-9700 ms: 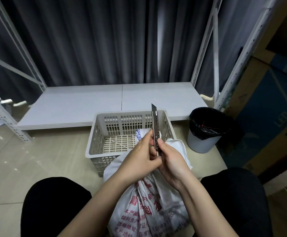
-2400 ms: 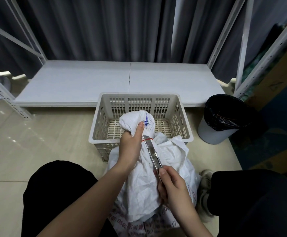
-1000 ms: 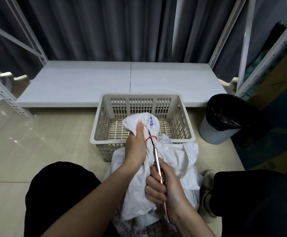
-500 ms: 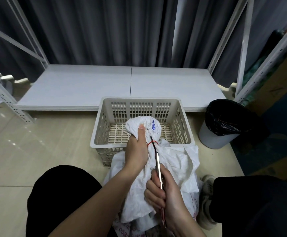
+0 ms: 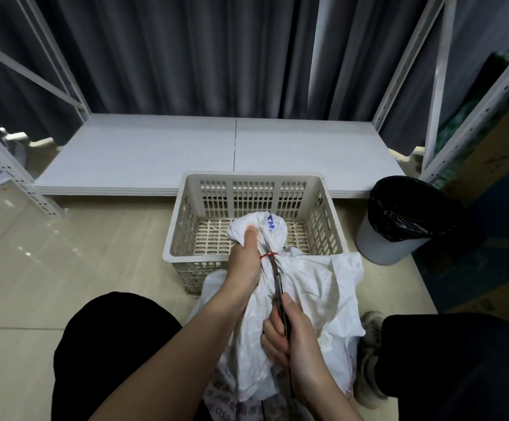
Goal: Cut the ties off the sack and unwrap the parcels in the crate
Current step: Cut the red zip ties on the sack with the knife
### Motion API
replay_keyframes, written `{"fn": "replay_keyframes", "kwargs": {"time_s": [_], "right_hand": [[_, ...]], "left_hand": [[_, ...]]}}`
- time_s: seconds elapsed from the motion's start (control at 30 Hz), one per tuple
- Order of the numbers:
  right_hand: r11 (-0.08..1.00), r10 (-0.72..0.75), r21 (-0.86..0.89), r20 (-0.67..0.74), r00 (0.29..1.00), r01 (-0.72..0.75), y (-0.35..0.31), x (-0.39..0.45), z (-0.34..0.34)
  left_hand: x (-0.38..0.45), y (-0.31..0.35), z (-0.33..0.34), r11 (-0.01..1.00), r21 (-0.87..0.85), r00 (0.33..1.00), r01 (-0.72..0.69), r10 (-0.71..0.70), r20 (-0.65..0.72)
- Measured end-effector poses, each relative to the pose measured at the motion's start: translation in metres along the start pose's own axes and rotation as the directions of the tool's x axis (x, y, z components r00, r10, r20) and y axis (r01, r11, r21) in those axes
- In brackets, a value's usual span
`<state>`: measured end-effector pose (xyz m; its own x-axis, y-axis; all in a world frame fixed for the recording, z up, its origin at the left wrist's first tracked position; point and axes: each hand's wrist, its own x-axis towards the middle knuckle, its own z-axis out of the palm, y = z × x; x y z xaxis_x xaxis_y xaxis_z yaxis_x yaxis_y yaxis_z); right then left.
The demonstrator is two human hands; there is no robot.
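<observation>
**Blade slipped under the red tie at the sack's neck**

Knife work is proceeding at the neck of the sack (image 5: 295, 287), which is standing between the seated person's knees, just on the near side of the crate (image 5: 183, 226). The left hand (image 5: 244, 259) is gripping the gathered neck, fingers wrapped around the bunched cloth, thumb pressing the knob of fabric that is leaning over the crate's near rim. The right hand (image 5: 289, 338), nearer the person than the crate, is clenching the utility knife (image 5: 277, 284), all fingers curled around its handle. A moment ago the blade was lying flat against the cloth; now its tip is reaching past the red tie (image 5: 269, 254), apparently beneath it. The cut therefore looks imminent, though the tie is still encircling the neck. No parcels are showing on the crate's floor. A lined bin (image 5: 399, 220) is standing right of the crate.
</observation>
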<state>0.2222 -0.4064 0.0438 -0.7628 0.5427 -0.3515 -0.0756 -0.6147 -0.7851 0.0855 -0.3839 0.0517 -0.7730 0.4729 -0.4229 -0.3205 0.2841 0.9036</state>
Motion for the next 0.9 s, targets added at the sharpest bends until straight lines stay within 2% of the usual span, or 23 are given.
{"fn": "replay_keyframes", "kwargs": {"time_s": [0.07, 0.27, 0.37, 0.6, 0.77, 0.9], "right_hand": [[1.0, 0.013, 0.008, 0.001, 1.0, -0.013, -0.002, 0.001, 0.001], [0.986, 0.098, 0.135, 0.016, 0.995, -0.099, -0.013, 0.0, 0.002], [0.993, 0.075, 0.096, 0.008, 0.997, -0.075, -0.014, 0.002, 0.004], [0.997, 0.008, -0.075, -0.001, 1.0, -0.008, -0.006, 0.0, -0.002], [0.999, 0.033, -0.031, 0.043, 0.999, -0.031, -0.003, 0.0, -0.003], [0.989, 0.103, 0.101, 0.093, 0.99, -0.112, -0.004, 0.002, -0.005]], "left_hand": [[-0.001, 0.002, -0.001, 1.0, 0.015, 1.0, -0.007, 0.007, 0.003], [-0.011, 0.002, 0.0, 0.964, 0.207, 0.982, -0.168, 0.181, -0.047], [-0.012, 0.004, -0.001, 0.955, 0.238, 0.979, -0.177, 0.195, -0.055], [-0.002, 0.005, -0.005, 0.994, 0.099, 0.999, -0.05, 0.048, 0.02], [0.004, 0.006, -0.006, 0.995, 0.053, 0.997, -0.079, 0.08, -0.009], [0.004, 0.006, -0.005, 0.991, 0.077, 0.993, -0.109, 0.111, -0.027]]}}
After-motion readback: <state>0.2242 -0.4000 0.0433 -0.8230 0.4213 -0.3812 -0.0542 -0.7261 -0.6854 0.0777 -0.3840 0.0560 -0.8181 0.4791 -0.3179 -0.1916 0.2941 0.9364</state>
